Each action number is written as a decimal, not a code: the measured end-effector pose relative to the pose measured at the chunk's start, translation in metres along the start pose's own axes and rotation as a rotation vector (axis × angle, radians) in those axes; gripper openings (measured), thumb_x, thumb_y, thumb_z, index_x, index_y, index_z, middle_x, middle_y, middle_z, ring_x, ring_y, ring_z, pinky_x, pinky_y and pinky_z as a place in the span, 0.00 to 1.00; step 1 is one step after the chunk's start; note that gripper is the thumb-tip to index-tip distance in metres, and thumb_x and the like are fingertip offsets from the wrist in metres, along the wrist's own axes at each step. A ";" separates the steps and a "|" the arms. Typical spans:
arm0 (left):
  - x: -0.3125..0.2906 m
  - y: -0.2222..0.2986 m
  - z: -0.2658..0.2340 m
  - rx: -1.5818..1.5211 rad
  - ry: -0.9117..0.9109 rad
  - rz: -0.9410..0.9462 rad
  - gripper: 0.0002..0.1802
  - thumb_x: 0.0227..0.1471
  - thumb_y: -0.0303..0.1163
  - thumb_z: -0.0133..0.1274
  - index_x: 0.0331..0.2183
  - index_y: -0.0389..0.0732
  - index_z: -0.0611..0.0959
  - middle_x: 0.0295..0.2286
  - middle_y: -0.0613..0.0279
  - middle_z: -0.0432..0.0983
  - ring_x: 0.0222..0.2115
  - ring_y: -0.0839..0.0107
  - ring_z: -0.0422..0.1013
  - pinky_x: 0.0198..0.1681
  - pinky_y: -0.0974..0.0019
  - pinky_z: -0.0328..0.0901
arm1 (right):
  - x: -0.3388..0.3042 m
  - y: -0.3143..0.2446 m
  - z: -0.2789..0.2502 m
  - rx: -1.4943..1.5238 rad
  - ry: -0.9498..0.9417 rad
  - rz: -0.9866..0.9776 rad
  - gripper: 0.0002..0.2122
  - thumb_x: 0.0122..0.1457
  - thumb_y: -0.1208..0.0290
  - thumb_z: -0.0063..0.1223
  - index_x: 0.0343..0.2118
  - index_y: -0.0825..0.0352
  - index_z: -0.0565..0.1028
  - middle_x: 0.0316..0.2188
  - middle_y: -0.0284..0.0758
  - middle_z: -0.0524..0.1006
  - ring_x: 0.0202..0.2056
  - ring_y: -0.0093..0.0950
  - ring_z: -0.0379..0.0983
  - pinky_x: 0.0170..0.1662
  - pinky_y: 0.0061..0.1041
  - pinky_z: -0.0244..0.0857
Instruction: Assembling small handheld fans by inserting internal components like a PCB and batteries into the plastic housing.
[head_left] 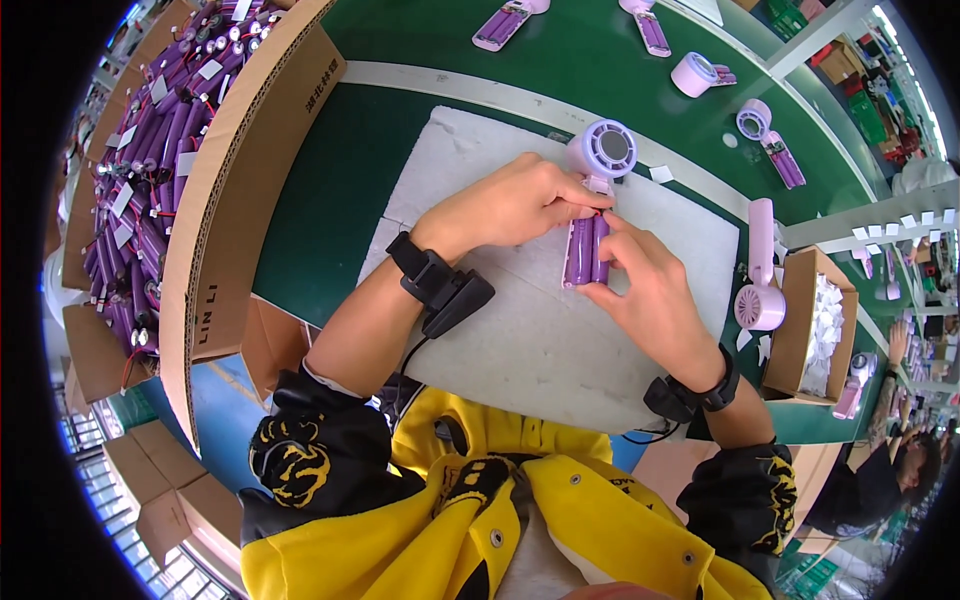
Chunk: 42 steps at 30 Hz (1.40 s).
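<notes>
A lilac handheld fan [606, 150] lies on the white foam mat [480, 330], its round head pointing away from me. Its handle is uncovered and shows purple battery cells [586, 250] side by side. My left hand [520, 200] comes in from the left, with thumb and forefinger pinched at the joint between head and handle; anything tiny between them is hidden. My right hand [645, 285] grips the handle from the right, thumb near its lower end and fingers along the upper side of the cells.
On the left stands a cardboard box [260, 190] heaped with purple wired batteries [150, 180]. Several opened fans lie on the green conveyor [600, 60] beyond the mat. At right are another lilac fan [760, 265] and a small box of white paper pieces [825, 330]. A co-worker [890, 480] sits far right.
</notes>
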<state>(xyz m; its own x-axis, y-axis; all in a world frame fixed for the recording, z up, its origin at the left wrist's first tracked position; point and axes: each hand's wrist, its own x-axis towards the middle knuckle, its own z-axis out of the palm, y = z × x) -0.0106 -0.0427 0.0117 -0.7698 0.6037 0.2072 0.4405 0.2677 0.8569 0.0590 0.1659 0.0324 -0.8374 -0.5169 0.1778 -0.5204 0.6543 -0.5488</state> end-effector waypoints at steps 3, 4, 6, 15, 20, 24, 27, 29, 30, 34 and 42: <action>0.000 0.000 -0.002 0.012 -0.027 -0.058 0.18 0.53 0.22 0.54 0.46 0.44 0.83 0.29 0.49 0.80 0.26 0.62 0.76 0.32 0.66 0.69 | 0.001 0.003 0.002 0.007 0.009 -0.050 0.21 0.40 0.78 0.70 0.36 0.70 0.69 0.50 0.50 0.70 0.42 0.47 0.73 0.44 0.39 0.71; 0.001 0.000 -0.002 0.017 -0.045 -0.084 0.19 0.52 0.20 0.54 0.47 0.44 0.83 0.28 0.50 0.80 0.25 0.66 0.76 0.31 0.67 0.68 | 0.002 0.003 0.002 0.036 0.014 -0.010 0.21 0.40 0.78 0.71 0.35 0.70 0.69 0.50 0.48 0.70 0.41 0.44 0.74 0.42 0.36 0.72; 0.002 0.003 -0.002 0.015 -0.047 -0.114 0.19 0.51 0.21 0.56 0.46 0.45 0.83 0.27 0.51 0.81 0.24 0.68 0.76 0.30 0.68 0.68 | 0.003 0.002 0.003 0.095 0.023 0.071 0.20 0.39 0.79 0.72 0.33 0.70 0.69 0.48 0.43 0.71 0.39 0.38 0.77 0.39 0.30 0.74; 0.000 0.008 -0.005 -0.070 -0.068 -0.215 0.25 0.39 0.27 0.69 0.45 0.46 0.85 0.24 0.59 0.82 0.22 0.78 0.73 0.28 0.71 0.66 | 0.016 0.005 -0.002 0.189 0.051 0.111 0.19 0.43 0.79 0.70 0.38 0.69 0.71 0.44 0.38 0.71 0.38 0.32 0.74 0.39 0.26 0.72; 0.000 0.006 -0.001 -0.149 -0.025 -0.171 0.24 0.36 0.28 0.67 0.42 0.46 0.86 0.25 0.55 0.82 0.23 0.70 0.75 0.29 0.69 0.67 | 0.020 0.015 -0.002 0.273 0.080 0.033 0.14 0.51 0.80 0.63 0.42 0.69 0.75 0.39 0.37 0.74 0.37 0.31 0.75 0.38 0.25 0.71; 0.001 0.010 -0.002 -0.095 -0.056 -0.201 0.24 0.36 0.28 0.67 0.42 0.46 0.86 0.25 0.54 0.82 0.24 0.71 0.75 0.30 0.69 0.67 | 0.017 0.023 0.003 0.293 0.127 0.023 0.12 0.54 0.80 0.59 0.42 0.69 0.78 0.36 0.37 0.75 0.36 0.30 0.75 0.38 0.25 0.70; 0.002 0.014 -0.003 -0.104 -0.081 -0.196 0.24 0.36 0.28 0.67 0.42 0.46 0.86 0.26 0.55 0.82 0.24 0.71 0.75 0.30 0.69 0.67 | 0.016 0.025 -0.001 0.279 0.120 0.050 0.10 0.54 0.80 0.59 0.41 0.69 0.79 0.35 0.38 0.76 0.35 0.31 0.75 0.39 0.25 0.70; 0.002 0.013 -0.003 -0.107 -0.091 -0.195 0.24 0.37 0.28 0.67 0.42 0.46 0.86 0.26 0.55 0.82 0.24 0.71 0.75 0.31 0.69 0.67 | 0.016 0.023 -0.009 0.194 0.024 -0.027 0.11 0.53 0.79 0.60 0.41 0.69 0.78 0.38 0.39 0.75 0.36 0.33 0.75 0.40 0.26 0.71; 0.002 0.011 -0.003 -0.117 -0.096 -0.190 0.24 0.37 0.27 0.66 0.42 0.46 0.86 0.26 0.55 0.82 0.24 0.71 0.75 0.31 0.69 0.67 | 0.017 0.021 -0.013 0.153 -0.024 -0.067 0.12 0.52 0.79 0.61 0.41 0.70 0.78 0.39 0.39 0.75 0.36 0.34 0.75 0.40 0.27 0.71; 0.001 0.004 -0.001 -0.134 -0.107 -0.169 0.24 0.37 0.27 0.66 0.43 0.46 0.86 0.26 0.55 0.82 0.24 0.71 0.75 0.30 0.69 0.67 | 0.014 0.006 -0.021 -0.039 -0.097 -0.146 0.16 0.50 0.78 0.63 0.44 0.73 0.76 0.44 0.41 0.73 0.39 0.39 0.74 0.44 0.30 0.70; 0.001 -0.004 -0.001 -0.191 -0.069 -0.146 0.23 0.41 0.26 0.64 0.44 0.46 0.85 0.26 0.55 0.81 0.25 0.70 0.75 0.32 0.68 0.68 | 0.003 -0.009 -0.010 -0.158 -0.067 -0.155 0.25 0.46 0.76 0.66 0.48 0.78 0.70 0.52 0.44 0.69 0.44 0.44 0.72 0.52 0.35 0.67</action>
<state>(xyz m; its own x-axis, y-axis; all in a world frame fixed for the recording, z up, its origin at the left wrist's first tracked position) -0.0134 -0.0435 0.0090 -0.7825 0.6209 0.0477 0.2270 0.2130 0.9503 0.0592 0.1638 0.0458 -0.7352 -0.6499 0.1928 -0.6660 0.6396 -0.3837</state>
